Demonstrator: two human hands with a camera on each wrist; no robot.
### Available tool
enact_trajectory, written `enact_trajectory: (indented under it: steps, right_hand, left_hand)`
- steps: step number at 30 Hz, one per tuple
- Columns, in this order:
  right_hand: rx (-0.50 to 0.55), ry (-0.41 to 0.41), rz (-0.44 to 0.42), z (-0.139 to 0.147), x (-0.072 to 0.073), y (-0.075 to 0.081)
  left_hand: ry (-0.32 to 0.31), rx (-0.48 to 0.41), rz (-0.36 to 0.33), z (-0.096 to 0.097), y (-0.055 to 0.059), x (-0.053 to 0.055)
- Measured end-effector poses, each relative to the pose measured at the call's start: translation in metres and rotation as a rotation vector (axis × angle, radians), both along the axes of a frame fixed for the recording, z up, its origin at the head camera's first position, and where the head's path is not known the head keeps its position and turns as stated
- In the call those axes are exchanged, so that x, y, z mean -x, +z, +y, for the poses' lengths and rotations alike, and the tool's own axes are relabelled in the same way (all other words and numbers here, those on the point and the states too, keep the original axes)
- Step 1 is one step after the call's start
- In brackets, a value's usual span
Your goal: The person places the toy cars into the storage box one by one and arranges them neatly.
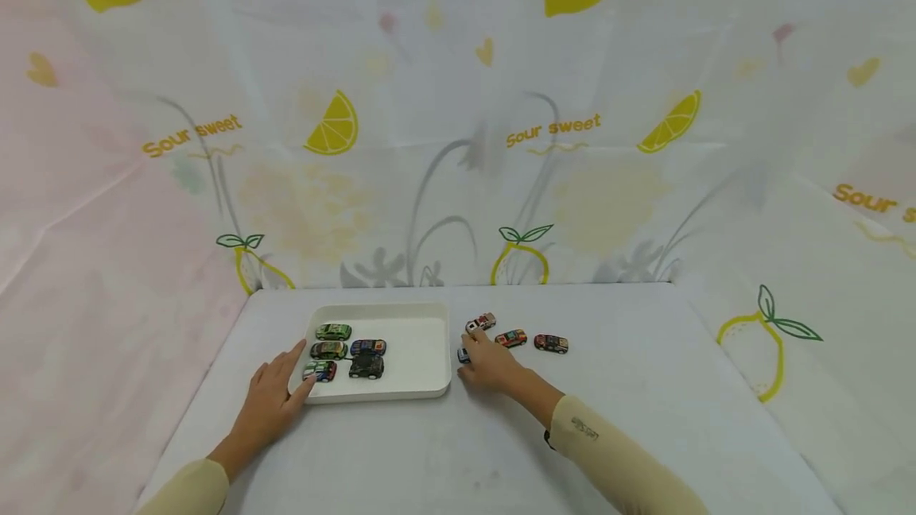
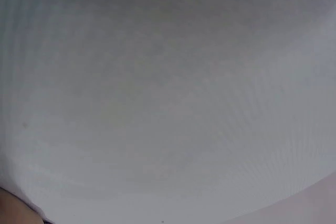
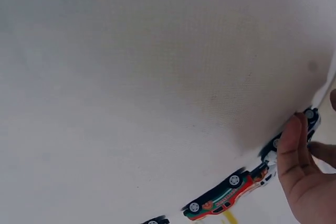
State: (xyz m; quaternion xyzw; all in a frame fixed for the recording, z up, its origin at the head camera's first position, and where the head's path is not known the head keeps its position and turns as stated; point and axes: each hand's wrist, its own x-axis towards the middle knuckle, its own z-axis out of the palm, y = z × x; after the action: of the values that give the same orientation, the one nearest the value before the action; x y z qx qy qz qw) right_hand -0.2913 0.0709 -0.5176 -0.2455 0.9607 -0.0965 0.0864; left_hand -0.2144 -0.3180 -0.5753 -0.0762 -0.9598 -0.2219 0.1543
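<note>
A white tray [image 1: 418, 356] holds several small toy cars, among them a green one [image 1: 333, 331] and a black one [image 1: 366, 365]. Along the tray's left edge rests my left hand [image 1: 272, 397], fingers spread and thumb by the front left corner. Just right of the tray, my right hand [image 1: 494, 365] pinches a blue and white toy car [image 1: 463, 355], partly covered by the fingers. In the right wrist view, fingers [image 3: 291, 150] cover the middle of that car [image 3: 312, 116]. Close behind the hand lies a white and red toy car [image 1: 480, 322].
To the right of the right hand, a red and orange toy car [image 1: 511, 338] and a dark red patterned one [image 1: 551, 343] stand on the white cloth [image 1: 401, 451]. Lemon-printed fabric [image 1: 458, 205] rises behind and beside the table. Only pale cloth and a skin edge show in the left wrist view.
</note>
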Motion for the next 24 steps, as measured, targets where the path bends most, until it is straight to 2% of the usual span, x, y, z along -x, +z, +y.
enact_trajectory:
  steps: [3,7,12,19,24]
  right_hand:
    - [-0.002,0.034,0.034,0.003,-0.004,0.001]
    - [0.047,0.089,0.076,0.013,-0.012,0.002]
    - [0.08,0.149,0.109,0.027,-0.017,-0.003]
    - [0.137,0.046,0.02,0.033,-0.012,-0.011]
    - [0.144,0.02,0.11,0.034,-0.007,-0.007]
  left_hand:
    - [0.003,-0.001,0.013,-0.001,0.001,0.0]
    - [0.0,-0.003,0.025,-0.001,0.002,0.0]
    - [-0.01,-0.003,0.031,0.0,0.001,0.0]
    - [0.005,-0.002,0.04,-0.004,-0.001,-0.001]
    - [-0.003,-0.002,0.053,-0.002,-0.002,-0.001]
